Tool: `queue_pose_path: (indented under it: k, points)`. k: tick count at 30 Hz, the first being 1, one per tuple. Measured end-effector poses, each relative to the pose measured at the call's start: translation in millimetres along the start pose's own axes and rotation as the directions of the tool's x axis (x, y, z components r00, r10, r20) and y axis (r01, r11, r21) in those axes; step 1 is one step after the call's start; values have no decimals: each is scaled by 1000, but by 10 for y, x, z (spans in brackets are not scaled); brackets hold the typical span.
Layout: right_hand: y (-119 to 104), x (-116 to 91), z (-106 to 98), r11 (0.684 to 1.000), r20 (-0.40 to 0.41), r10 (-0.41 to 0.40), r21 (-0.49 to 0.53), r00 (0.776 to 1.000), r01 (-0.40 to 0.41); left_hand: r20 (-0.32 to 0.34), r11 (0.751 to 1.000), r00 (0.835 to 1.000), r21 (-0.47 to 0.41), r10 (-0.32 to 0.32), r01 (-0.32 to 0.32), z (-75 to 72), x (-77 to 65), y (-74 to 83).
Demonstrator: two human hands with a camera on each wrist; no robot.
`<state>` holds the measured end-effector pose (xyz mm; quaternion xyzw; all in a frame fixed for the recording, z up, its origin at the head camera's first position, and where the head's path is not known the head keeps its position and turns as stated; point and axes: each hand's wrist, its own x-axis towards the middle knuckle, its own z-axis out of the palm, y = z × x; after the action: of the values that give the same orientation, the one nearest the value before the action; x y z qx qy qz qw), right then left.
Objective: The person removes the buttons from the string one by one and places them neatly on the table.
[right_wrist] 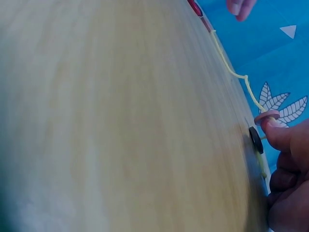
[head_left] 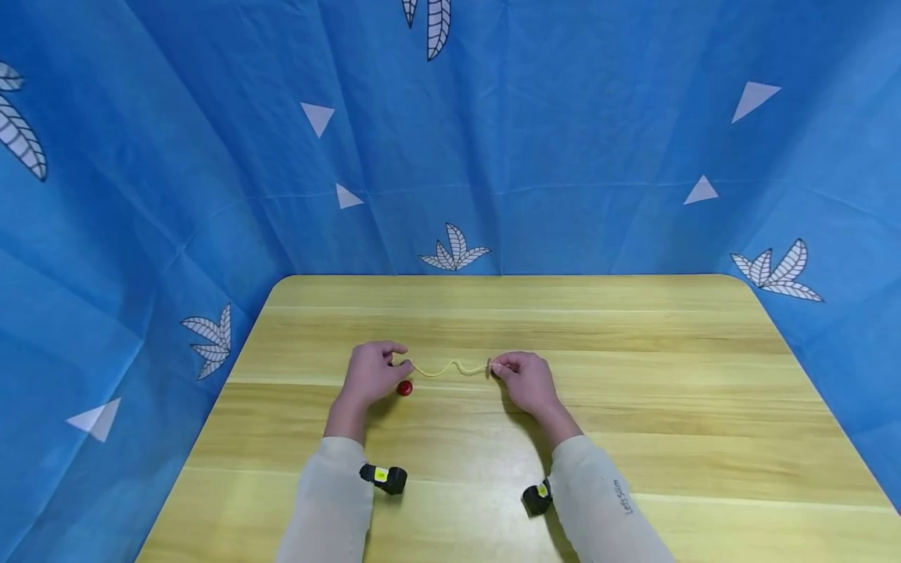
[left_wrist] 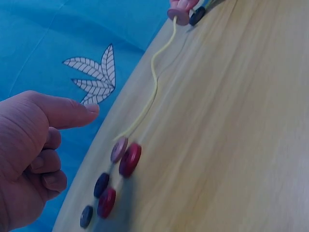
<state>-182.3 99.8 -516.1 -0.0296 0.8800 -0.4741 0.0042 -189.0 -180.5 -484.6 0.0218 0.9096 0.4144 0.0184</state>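
A thin yellow cord (left_wrist: 155, 84) is laid out in a loose wave between the 2 hands over a pale, wood-grained counter (head_left: 669, 438), raised at its right end and let down to the surface near the left; a round, flat, dusty-pink button (right_wrist: 266, 117) is pinched by the right hand (head_left: 529, 381), its thumb and fingers brought close together; the cord is met by the face of that button, though whether the cord is also gripped behind it cannot be told; a round black button (right_wrist: 256, 140) is seen just beside those fingers, with a short length of cord shown past it; the left hand (head_left: 371, 371) is held above the counter, thumb and index finger parted by a clear gap, other fingers bent inward, and nothing is gripped; near it, 5 round buttons are set in a loose row: a loose pink button (left_wrist: 119, 150) at the cord's left end, a glossy red button (left_wrist: 130, 160) just beside it, then a dark button (left_wrist: 101, 185), a second red button (left_wrist: 106, 203) and a second dark button (left_wrist: 86, 217); both arms are covered by pale sleeves (head_left: 329, 500); the counter is bordered by a blue curtain (head_left: 563, 117) printed with white leaves and triangles.
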Motion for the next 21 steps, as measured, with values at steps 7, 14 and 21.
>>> queue_pose_path:
  k: [7, 14, 21]
  points:
    - [4, 7, -1, 1000, 6, 12, -4, 1000, -12, 34, 1000, 999, -6, -6, 6, 78, 67, 117]
    - [-8, 4, -6, 1000, 4, 16, -1, 1000, -16, 47, 1000, 999, 18, -26, 25, 161, 119, 210]
    - [16, 6, -5, 1000, 0, 10, 1, 1000, -10, 90, 998, 995, -36, 51, -48, 279, 157, 276]
